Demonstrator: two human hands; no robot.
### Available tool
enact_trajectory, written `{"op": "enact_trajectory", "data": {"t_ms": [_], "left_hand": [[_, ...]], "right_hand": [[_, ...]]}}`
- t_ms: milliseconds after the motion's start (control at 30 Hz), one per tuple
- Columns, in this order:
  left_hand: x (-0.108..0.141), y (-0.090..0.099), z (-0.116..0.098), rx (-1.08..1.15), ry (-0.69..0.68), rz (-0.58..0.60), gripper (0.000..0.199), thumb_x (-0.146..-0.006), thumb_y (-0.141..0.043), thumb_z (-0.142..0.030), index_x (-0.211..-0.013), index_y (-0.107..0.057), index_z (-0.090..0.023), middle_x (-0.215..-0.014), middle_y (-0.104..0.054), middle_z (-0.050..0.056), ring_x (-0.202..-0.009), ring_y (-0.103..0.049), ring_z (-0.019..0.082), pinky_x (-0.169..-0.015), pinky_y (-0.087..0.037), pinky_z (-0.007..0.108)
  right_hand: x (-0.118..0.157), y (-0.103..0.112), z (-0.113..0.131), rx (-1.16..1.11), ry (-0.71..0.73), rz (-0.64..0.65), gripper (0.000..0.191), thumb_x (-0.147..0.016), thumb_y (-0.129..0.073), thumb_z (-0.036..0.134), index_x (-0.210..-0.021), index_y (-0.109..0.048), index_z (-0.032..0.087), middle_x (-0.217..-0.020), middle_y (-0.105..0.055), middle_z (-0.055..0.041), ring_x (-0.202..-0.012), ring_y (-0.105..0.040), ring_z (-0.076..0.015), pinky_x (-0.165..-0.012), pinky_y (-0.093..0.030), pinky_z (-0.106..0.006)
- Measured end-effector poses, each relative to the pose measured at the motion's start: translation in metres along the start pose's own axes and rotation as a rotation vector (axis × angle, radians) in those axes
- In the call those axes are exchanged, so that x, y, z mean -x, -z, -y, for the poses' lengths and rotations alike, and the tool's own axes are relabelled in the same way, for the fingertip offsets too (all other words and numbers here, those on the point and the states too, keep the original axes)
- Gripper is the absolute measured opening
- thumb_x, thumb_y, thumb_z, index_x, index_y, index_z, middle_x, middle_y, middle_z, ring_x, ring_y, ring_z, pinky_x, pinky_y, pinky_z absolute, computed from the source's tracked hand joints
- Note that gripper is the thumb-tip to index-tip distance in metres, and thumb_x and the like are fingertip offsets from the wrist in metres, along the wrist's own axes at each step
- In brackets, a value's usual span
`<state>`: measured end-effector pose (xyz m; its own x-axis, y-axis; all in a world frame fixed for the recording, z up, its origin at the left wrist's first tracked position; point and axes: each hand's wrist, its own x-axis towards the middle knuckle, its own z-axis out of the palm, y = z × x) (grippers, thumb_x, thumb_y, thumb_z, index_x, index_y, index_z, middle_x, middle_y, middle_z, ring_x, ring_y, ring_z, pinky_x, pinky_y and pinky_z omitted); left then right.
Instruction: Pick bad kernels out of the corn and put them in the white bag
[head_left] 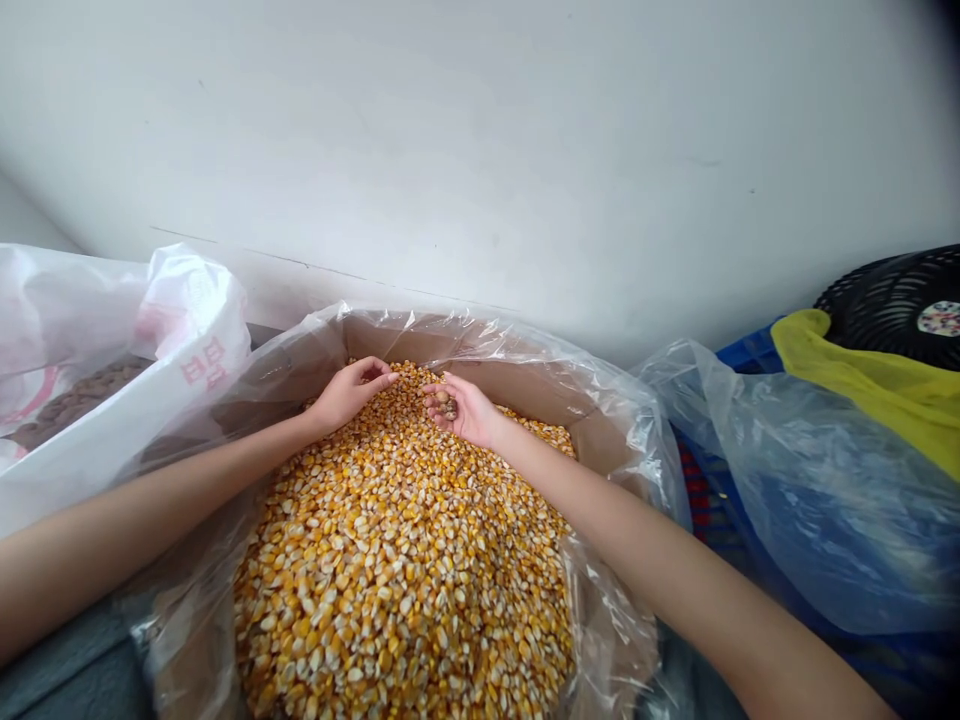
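We note a white wall point(480, 150) behind, marked by a thin dark line point(285, 262) sloping down to the right. At left we record a white plastic sack point(202, 335) with red print, its mouth open on brown pieces point(90, 395), too indistinct to identify. At right, a blue crate point(750, 352): clear plastic bag point(832, 480) draped across its left edge; yellow bag point(885, 385) and black fan guard point(870, 305) toward its far edge. We see red slats point(697, 495) beside its left edge.

The box point(525, 390) holds corn kernels point(405, 560) within a liner point(664, 450). Left of the box sits a sack point(199, 350); right of it, a crate point(750, 352) under a bag point(840, 480); behind it, the wall point(480, 150). Left hand point(351, 393) and right hand point(469, 412) are at the box's far part.
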<state>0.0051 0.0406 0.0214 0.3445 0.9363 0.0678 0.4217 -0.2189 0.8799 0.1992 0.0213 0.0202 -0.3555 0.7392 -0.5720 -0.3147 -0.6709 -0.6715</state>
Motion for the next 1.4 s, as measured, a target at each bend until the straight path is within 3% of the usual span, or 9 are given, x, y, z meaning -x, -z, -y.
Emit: {"op": "enact_trajectory", "data": {"t_ms": [233,367,500,633,733,933,1167,1300,1400], "left_hand": [[0.013,-0.016,-0.035,0.055,-0.186,0.146,0.029,-0.076,-0.042,-0.041,-0.085,-0.055,-0.017,-0.09,-0.053,0.003,-0.09,-0.047,0.015,-0.083,-0.035,0.027],[0.006,-0.006,-0.024,0.055,-0.124,-0.04,0.034,-0.079,-0.036,-0.036,-0.106,-0.044,-0.018,-0.1,-0.05,0.004,-0.094,-0.046,0.014,-0.083,-0.036,0.026],[-0.008,0.017,0.006,-0.077,-0.125,-0.189,0.034,-0.079,-0.035,-0.035,-0.107,-0.042,-0.016,-0.098,-0.051,0.004,-0.091,-0.047,0.014,-0.082,-0.037,0.026],[-0.014,0.023,0.029,-0.114,-0.131,-0.048,0.034,-0.079,-0.034,-0.037,-0.103,-0.045,-0.015,-0.102,-0.052,0.005,-0.096,-0.046,0.015,-0.086,-0.035,0.026],[-0.012,0.016,0.039,-0.122,-0.087,0.031,0.041,-0.08,-0.032,-0.039,-0.111,-0.041,-0.014,-0.112,-0.048,0.007,-0.102,-0.044,0.015,-0.089,-0.034,0.026],[-0.014,0.005,0.047,-0.313,-0.152,0.156,0.045,-0.081,-0.028,-0.04,-0.113,-0.044,-0.012,-0.115,-0.048,0.009,-0.107,-0.041,0.017,-0.093,-0.027,0.027],[-0.023,0.004,0.051,-0.138,-0.02,0.164,0.043,-0.08,-0.029,-0.041,-0.107,-0.051,-0.015,-0.113,-0.052,0.005,-0.105,-0.045,0.015,-0.093,-0.029,0.025],[-0.023,0.004,0.052,-0.071,0.001,0.123,0.043,-0.079,-0.031,-0.042,-0.101,-0.054,-0.015,-0.107,-0.056,0.005,-0.101,-0.048,0.015,-0.091,-0.031,0.025],[-0.021,0.003,0.05,-0.098,-0.015,0.103,0.042,-0.078,-0.032,-0.042,-0.099,-0.056,-0.015,-0.105,-0.057,0.004,-0.098,-0.049,0.016,-0.089,-0.033,0.025]], "right_hand": [[0.002,-0.019,-0.014,-0.016,-0.16,0.233,0.038,-0.077,-0.033,0.05,-0.08,-0.051,0.016,-0.062,-0.055,-0.002,-0.053,-0.053,-0.0101,-0.04,-0.037,-0.017],[0.004,-0.019,-0.012,0.011,-0.13,0.199,0.032,-0.075,-0.041,0.045,-0.064,-0.046,0.015,-0.054,-0.049,0.0013,-0.042,-0.042,-0.0049,-0.033,-0.023,-0.012],[0.001,-0.005,-0.001,0.2,-0.032,0.063,0.033,-0.074,-0.045,0.038,-0.053,-0.035,0.015,-0.044,-0.032,0.0063,-0.033,-0.024,-0.0017,-0.032,-0.01,-0.013],[-0.008,0.029,0.007,0.616,0.169,-0.255,0.023,-0.075,-0.041,0.036,-0.068,-0.049,0.016,-0.047,-0.035,0.0055,-0.034,-0.024,-0.0034,-0.034,-0.015,-0.016],[-0.012,0.055,0.008,1.045,0.363,-0.498,0.022,-0.075,-0.04,0.029,-0.086,-0.055,0.019,-0.062,-0.052,-0.0002,-0.046,-0.041,-0.008,-0.046,-0.032,-0.02],[-0.022,0.069,-0.009,1.566,0.318,-0.443,0.046,-0.076,-0.036,0.026,-0.122,-0.036,0.032,-0.083,-0.061,-0.0039,-0.069,-0.055,-0.0189,-0.065,-0.037,-0.03],[-0.032,0.033,-0.03,1.59,0.319,-0.422,0.046,-0.079,-0.034,0.027,-0.125,-0.033,0.031,-0.092,-0.061,-0.0041,-0.078,-0.056,-0.0191,-0.069,-0.038,-0.03],[-0.021,-0.015,-0.036,1.504,0.587,-0.196,0.033,-0.081,-0.032,0.03,-0.107,-0.052,0.032,-0.093,-0.061,0.0021,-0.08,-0.054,-0.0144,-0.072,-0.037,-0.026],[-0.018,-0.05,-0.04,1.513,0.555,-0.033,0.029,-0.075,-0.042,0.043,-0.094,-0.059,0.029,-0.085,-0.062,0.0008,-0.076,-0.054,-0.015,-0.069,-0.037,-0.025]]}}
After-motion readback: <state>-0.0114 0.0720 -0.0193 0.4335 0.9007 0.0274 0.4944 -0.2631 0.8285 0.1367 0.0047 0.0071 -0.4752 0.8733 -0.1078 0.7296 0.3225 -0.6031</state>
